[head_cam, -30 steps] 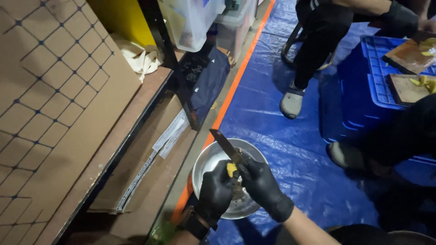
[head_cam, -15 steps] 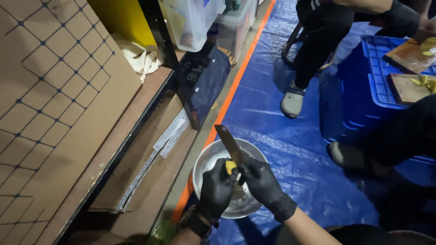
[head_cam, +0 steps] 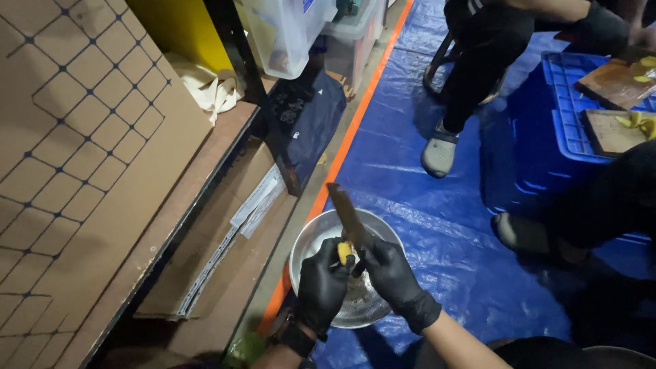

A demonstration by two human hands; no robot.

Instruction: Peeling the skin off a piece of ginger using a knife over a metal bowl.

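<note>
Your left hand (head_cam: 321,290): grip closed round a small yellow piece (head_cam: 345,253). Your right hand (head_cam: 394,277): grip holding a knife (head_cam: 346,212), blade upward. Both above the metal bowl (head_cam: 311,240) on blue tarp (head_cam: 437,225).

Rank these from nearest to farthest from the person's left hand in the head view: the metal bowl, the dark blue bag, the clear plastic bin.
1. Metal bowl, directly under the left hand.
2. Dark blue bag, ahead, leaning on the shelf.
3. Clear plastic bin, farthest, at the top.
</note>
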